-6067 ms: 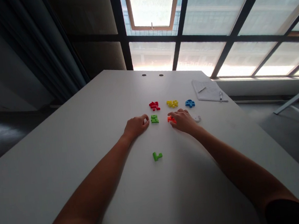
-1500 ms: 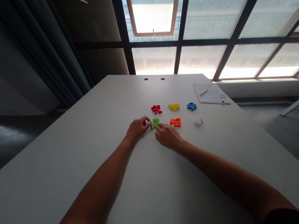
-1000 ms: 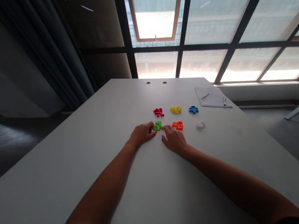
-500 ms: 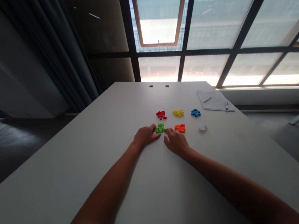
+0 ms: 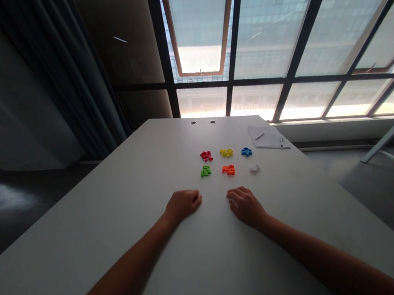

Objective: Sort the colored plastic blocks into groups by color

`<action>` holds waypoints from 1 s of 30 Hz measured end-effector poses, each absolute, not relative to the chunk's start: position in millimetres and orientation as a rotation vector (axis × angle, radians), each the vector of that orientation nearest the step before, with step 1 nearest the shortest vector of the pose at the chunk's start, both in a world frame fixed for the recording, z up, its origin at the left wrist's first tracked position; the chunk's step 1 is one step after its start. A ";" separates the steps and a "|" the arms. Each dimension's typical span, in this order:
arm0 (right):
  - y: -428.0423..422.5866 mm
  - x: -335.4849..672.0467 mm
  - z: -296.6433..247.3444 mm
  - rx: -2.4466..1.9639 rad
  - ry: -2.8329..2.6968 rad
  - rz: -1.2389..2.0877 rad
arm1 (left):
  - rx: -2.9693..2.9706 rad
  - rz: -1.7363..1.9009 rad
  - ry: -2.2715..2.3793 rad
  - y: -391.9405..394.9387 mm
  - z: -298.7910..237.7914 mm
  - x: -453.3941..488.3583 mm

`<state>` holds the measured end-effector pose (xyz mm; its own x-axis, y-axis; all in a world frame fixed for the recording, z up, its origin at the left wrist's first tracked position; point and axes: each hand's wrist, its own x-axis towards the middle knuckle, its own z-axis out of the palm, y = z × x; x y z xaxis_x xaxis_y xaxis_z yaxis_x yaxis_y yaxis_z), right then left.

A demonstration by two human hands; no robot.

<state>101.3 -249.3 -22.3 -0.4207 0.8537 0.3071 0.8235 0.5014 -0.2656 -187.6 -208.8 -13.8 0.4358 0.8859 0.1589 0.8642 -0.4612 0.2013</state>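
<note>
My left hand (image 5: 183,204) rests on the white table with its fingers curled in, and nothing shows in it. To its right, my right hand (image 5: 245,203) lies palm down, fingers loosely stretched and thumb apart, holding nothing. Beyond the hands, small plastic toy pieces sit in two rows. Nearest are a green piece (image 5: 205,171), an orange piece (image 5: 228,170) and a white piece (image 5: 254,169). Behind them lie a red piece (image 5: 206,156), a yellow piece (image 5: 226,153) and a blue piece (image 5: 246,151). Neither hand touches any piece; their exact kind is too small to tell.
Paper sheets (image 5: 266,136) with a pen (image 5: 259,136) on them lie at the table's far right, another pen (image 5: 281,143) by their edge. Two round holes are set in the table (image 5: 129,173) near its far end. Windows and a dark curtain (image 5: 81,84) stand beyond.
Both hands have drawn back toward me, away from the green and orange pieces. My left hand has let go of the green piece, which stays on the table. The view has tilted slightly.
</note>
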 end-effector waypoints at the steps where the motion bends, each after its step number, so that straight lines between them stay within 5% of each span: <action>1: -259.2 105.4 -21.9 -1.357 -2.368 0.099 | 2.588 0.380 1.572 -214.1 -14.2 -188.4; 18: -276.8 108.6 -13.9 -1.018 -2.468 -0.068 | 2.805 0.706 1.168 -254.1 4.4 -175.9; 30: -273.7 111.9 -16.2 -1.182 -2.614 0.232 | 2.857 0.288 1.061 -250.2 -17.1 -172.6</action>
